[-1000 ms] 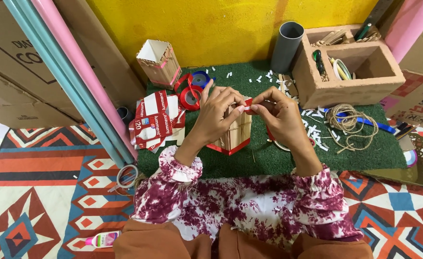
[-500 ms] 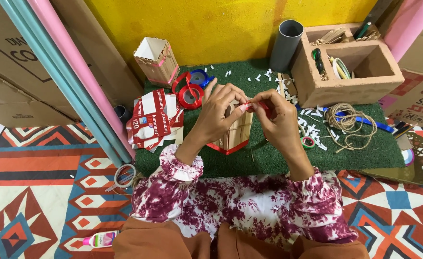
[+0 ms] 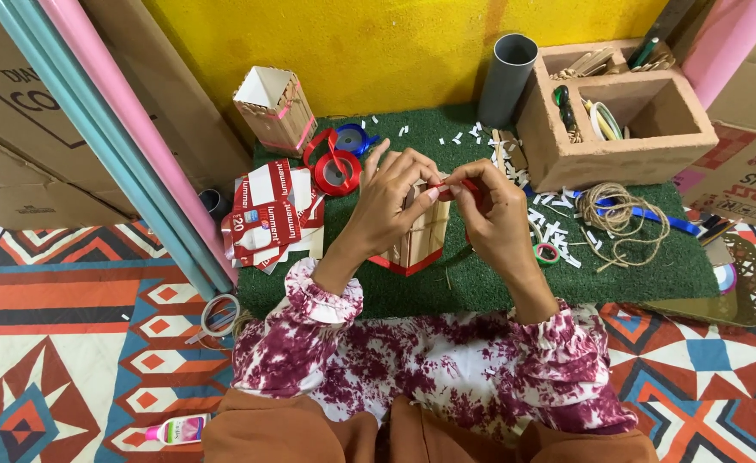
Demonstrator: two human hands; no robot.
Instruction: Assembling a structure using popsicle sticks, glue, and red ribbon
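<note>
My left hand and my right hand meet over a small house of wooden sticks that stands on the green mat. Both pinch a thin red ribbon at the top of the house. The house has a red base edge. Its upper part is hidden behind my fingers.
Red and blue ribbon spools, a red-and-white flattened carton and a second stick house lie left. A grey tube, a brick-coloured box, twine and paper scraps are right. Tape roll and glue bottle lie on the rug.
My hands have drawn closer together over the stick house, and the right hand has shifted slightly left with the ribbon. The house stays where it was.
</note>
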